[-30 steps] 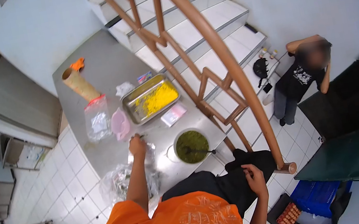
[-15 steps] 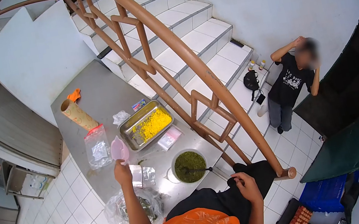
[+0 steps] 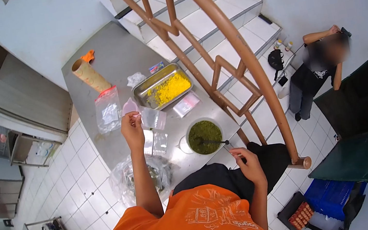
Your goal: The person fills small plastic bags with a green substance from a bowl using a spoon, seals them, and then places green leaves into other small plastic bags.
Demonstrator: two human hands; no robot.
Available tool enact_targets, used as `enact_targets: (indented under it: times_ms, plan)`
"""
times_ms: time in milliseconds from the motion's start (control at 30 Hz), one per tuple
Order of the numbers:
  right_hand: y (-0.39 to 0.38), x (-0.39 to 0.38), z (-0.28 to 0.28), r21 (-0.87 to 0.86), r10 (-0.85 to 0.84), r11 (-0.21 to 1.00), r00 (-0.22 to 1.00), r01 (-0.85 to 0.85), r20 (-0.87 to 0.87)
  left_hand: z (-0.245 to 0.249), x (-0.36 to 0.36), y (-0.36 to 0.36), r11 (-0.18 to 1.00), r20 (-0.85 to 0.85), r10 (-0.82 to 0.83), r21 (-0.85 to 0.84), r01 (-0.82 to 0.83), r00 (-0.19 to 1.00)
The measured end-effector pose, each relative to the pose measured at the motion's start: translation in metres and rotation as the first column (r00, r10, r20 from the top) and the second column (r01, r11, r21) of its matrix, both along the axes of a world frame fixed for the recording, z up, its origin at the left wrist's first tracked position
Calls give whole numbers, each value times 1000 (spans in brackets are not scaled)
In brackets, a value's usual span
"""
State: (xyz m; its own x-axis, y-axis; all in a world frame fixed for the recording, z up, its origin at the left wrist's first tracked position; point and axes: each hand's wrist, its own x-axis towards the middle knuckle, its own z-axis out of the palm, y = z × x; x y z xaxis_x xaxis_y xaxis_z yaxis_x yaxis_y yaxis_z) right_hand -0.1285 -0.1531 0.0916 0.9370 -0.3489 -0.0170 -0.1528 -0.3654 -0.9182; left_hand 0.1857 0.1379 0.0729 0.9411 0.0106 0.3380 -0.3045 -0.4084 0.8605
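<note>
My left hand (image 3: 132,128) is closed at the fingertips on the narrow end of a pink plastic scoop (image 3: 129,106), over the steel table. A clear plastic bag (image 3: 153,119) lies flat right beside these fingers. More clear bags (image 3: 160,142) sit just nearer to me. Beyond stands a steel tray (image 3: 142,99) holding crumbled yellow food (image 3: 170,88). My right hand (image 3: 250,165) hovers above my dark-clad lap, fingers loosely bent and apart, nothing visible in them. Close to it is a white tub (image 3: 192,150) of chopped green filling (image 3: 205,136), a black-handled spoon (image 3: 218,142) resting inside.
A cardboard tube (image 3: 90,75), a red-edged zip bag (image 3: 108,111) and a bundle of bags (image 3: 187,104) lie on the table (image 3: 100,46). A large plastic bag (image 3: 138,177) sits near my left forearm. Brown railing (image 3: 253,61) borders the right; a person (image 3: 316,67) stands beyond.
My view has shifted, moving the table right and up. A clear bag now lies beside my left hand, where bare table showed. My right hand's fingers have loosened near the tub.
</note>
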Motion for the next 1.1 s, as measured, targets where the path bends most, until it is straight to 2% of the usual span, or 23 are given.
enact_targets:
  times_ms: [33, 133, 200, 267, 367, 433, 667, 767, 867, 967, 1100]
  plan:
    - [-1, -5, -2, 11, -7, 1000, 999, 7, -43, -14, 2, 9, 999, 27, 42, 13, -42, 999]
    - [-4, -19, -18, 8, -34, 999, 998, 35, -56, -51, 0, 37, 969, 156, 52, 230, -88, 986]
    - [-7, -25, -20, 18, -47, 999, 991, 49, -124, -68, -7, 46, 969, 91, 82, 225, -101, 992]
    - [-9, -29, -21, 24, -50, 998, 994, 53, -98, -87, -11, 47, 970, 32, 93, 223, -98, 995]
    - [-14, -31, -24, 29, -51, 998, 992, 55, -116, -139, -13, 53, 981, -160, 93, 181, -63, 983]
    - [-16, -32, -25, 26, -59, 998, 991, 62, -119, -144, -20, 52, 977, -255, 82, 210, -27, 963]
    - [-20, -38, -25, 12, -85, 996, 989, 87, -123, -196, -2, 68, 857, -89, 62, 516, -7, 994]
    - [-18, -41, -27, 0, -93, 996, 989, 94, -117, -182, -5, 64, 840, -109, 117, 541, -40, 987]
    - [-18, -43, -30, 36, -110, 993, 982, 117, -151, -191, 1, 69, 832, -190, 134, 555, -6, 973]
    - [-17, -46, -34, 32, -115, 992, 984, 120, -135, -175, -6, 63, 773, -97, 165, 630, -68, 982]
    - [-16, -48, -35, 51, -114, 991, 980, 123, -161, -159, -8, 63, 796, -83, 144, 601, -66, 986]
